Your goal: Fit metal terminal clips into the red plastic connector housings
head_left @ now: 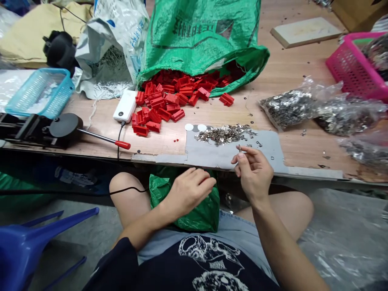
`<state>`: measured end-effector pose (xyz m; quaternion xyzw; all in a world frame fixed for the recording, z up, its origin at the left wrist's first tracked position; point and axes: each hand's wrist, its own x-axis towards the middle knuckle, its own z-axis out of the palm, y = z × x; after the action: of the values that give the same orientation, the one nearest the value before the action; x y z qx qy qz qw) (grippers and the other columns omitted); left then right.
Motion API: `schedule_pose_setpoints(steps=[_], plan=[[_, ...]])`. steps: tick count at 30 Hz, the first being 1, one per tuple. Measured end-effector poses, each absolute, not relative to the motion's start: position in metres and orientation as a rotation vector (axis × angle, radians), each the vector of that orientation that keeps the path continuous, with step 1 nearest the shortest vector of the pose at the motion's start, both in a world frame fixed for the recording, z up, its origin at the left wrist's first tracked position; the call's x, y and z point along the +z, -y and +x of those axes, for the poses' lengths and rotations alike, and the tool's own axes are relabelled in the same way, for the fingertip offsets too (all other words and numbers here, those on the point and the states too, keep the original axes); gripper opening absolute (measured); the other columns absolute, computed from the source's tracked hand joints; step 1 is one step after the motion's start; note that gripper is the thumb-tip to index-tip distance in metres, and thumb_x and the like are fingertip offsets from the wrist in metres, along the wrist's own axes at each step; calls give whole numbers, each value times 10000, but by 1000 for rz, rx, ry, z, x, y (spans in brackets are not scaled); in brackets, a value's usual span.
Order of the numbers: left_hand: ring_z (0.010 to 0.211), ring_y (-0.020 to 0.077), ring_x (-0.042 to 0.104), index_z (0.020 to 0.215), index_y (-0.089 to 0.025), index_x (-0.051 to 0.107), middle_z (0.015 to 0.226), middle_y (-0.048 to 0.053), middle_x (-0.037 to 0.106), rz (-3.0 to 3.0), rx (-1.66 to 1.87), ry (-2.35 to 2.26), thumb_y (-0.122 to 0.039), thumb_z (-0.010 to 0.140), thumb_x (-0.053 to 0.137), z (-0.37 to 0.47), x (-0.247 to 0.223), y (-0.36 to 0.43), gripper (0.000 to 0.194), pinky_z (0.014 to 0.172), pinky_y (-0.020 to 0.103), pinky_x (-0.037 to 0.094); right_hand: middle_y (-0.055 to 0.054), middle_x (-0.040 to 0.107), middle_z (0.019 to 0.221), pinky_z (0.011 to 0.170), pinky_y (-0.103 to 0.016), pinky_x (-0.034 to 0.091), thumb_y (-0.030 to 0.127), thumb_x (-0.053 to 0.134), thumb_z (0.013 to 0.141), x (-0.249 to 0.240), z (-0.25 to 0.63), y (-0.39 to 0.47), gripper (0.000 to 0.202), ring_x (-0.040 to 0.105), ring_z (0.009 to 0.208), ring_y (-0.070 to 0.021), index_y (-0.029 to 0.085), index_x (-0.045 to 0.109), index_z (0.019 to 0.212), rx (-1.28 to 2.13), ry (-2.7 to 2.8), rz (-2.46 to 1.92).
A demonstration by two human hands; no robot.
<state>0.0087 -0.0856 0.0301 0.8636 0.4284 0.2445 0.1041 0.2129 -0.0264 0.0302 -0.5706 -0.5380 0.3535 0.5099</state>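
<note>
My left hand (192,189) is above a green bag (197,218) on my lap, its fingers curled, with a bit of red showing between them, probably a red plastic part. Pinched between the thumb and forefinger of my right hand (256,171) is a small metal piece (239,148). That hand is over the front edge of a grey mat (200,151). A pile of small metal pieces (224,134) lies on the mat, just beyond my right hand. Red plastic parts (160,105) spill from a large green sack (206,36) behind.
A hand press (66,128) with a red-tipped lever and a white power bank (125,106) are on the left, near a blue basket (57,107). Bags of metal pieces (291,105) and a pink basket (351,64) stand right. A blue stool (21,250) is lower left.
</note>
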Motion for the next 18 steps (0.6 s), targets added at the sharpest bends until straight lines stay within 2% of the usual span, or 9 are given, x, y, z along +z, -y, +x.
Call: schedule_pose_setpoints(steps=[2, 5, 7, 11, 14, 16, 18], plan=[[1235, 272, 646, 1121, -195, 616, 1157, 85, 701, 2584, 432, -1245, -189, 935, 665, 6, 34, 97, 193, 1050, 454, 543, 16, 605, 733, 498, -261, 423, 433, 690, 910, 34, 203, 13, 324, 484, 535, -112, 210, 683, 1145, 765, 1449, -1395], [1358, 344, 551, 1171, -182, 602, 1233, 106, 673, 2563, 269, -1215, -279, 833, 813, 2, 30, 101, 410, 1106, 517, 495, 43, 538, 626, 607, -295, 461, 401, 696, 900, 46, 171, -23, 331, 477, 542, -128, 200, 706, 1163, 610, 1732, -1352], [1285, 314, 599, 1188, -181, 597, 1206, 99, 680, 2539, 282, -1197, -310, 835, 817, 1, 27, 97, 436, 1079, 479, 509, 19, 594, 649, 665, -315, 483, 380, 688, 898, 54, 139, -56, 345, 541, 592, -155, 198, 709, 1190, 522, 1889, -1300], [1052, 224, 691, 1173, -189, 609, 1101, 66, 711, 2510, 398, -1140, -323, 953, 685, -2, 23, 87, 269, 935, 365, 548, -84, 735, 874, 795, -389, 502, 289, 681, 888, 57, 74, -127, 379, 656, 832, -255, 177, 688, 1249, 392, 2093, -1344], [974, 194, 713, 1151, -190, 632, 1057, 41, 733, 2506, 549, -1155, -329, 1014, 585, -3, 20, 82, 201, 844, 318, 561, -125, 747, 975, 849, -416, 489, 263, 698, 864, 52, 48, -165, 270, 662, 924, -291, 156, 726, 1110, 416, 2123, -1435], [923, 175, 723, 1127, -192, 648, 1033, 26, 748, 2484, 703, -1208, -322, 1032, 549, -5, 18, 79, 189, 788, 296, 565, -116, 744, 951, 853, -398, 480, 268, 693, 860, 49, 46, -176, 170, 659, 909, -272, 148, 733, 975, 490, 2045, -1425], [892, 157, 729, 1107, -196, 659, 1015, 15, 761, 2413, 889, -1274, -299, 1035, 545, -8, 18, 77, 170, 774, 280, 571, -87, 725, 865, 815, -367, 471, 315, 679, 872, 48, 56, -175, 169, 644, 845, -234, 150, 712, 865, 601, 1921, -1373]])
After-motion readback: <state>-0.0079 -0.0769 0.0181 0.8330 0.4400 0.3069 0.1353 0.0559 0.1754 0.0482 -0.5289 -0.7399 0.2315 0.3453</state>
